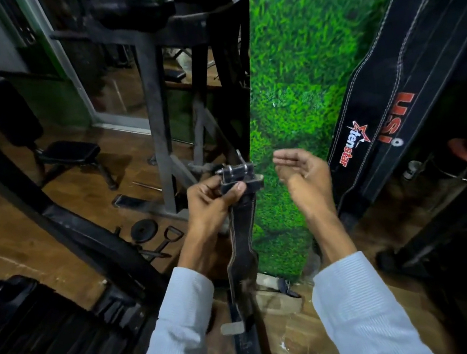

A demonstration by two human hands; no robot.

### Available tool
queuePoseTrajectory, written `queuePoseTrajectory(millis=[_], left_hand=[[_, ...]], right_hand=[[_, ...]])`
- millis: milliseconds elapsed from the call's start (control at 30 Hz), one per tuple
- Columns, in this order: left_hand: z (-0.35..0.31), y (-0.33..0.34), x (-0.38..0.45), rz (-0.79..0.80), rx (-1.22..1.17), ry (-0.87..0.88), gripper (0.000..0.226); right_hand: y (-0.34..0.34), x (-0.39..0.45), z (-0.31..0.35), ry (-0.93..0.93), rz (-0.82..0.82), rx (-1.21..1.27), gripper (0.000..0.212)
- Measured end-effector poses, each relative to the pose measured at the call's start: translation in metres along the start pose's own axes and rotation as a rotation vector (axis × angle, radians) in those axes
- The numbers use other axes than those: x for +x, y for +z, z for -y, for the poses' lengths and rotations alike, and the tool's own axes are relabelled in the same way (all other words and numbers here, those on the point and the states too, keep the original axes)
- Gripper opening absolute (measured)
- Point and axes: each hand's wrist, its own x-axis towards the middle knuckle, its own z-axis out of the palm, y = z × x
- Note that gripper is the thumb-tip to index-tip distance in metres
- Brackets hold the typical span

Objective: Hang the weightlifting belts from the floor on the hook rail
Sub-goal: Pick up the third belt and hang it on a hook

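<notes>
Single head cam, wide-angle, looks fwd and down, close on both forearms.

The belt (240,229) under the left fingers (213,188) is black with pale stitching; beside the right fingers (289,159), the wall (300,64) is grass-green.

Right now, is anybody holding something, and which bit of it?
The left hand pinches a belt just below its buckle. The right hand holds nothing.
</notes>
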Motion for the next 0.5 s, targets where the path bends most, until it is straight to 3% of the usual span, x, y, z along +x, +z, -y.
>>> queuePoseTrajectory(millis=[67,167,233,367,433,500], left_hand=[[0.000,0.000,0.000,0.046,-0.013,0.006,0.029],[-0.001,0.005,-0.002,0.098,-0.040,-0.006,0.029],[-0.001,0.006,-0.001,0.103,-0.058,-0.010,0.031],[0.000,-0.007,0.004,0.071,-0.039,0.021,0.032],[-0.001,-0.011,0.002,0.086,-0.035,0.024,0.027],[0.000,-0.009,-0.001,0.100,-0.040,0.019,0.020]], right_hand=[[-0.005,0.006,0.017,-0.082,0.043,-0.025,0.020],[-0.003,0.011,0.039,0.030,0.316,-0.159,0.058],[-0.001,0.009,0.044,0.023,0.444,-0.068,0.073],[-0.001,0.007,0.029,0.002,0.380,0.431,0.091],[0.004,0.011,0.024,-0.009,0.244,0.249,0.087],[0.011,0.014,0.027,-0.011,0.270,-0.009,0.081]])
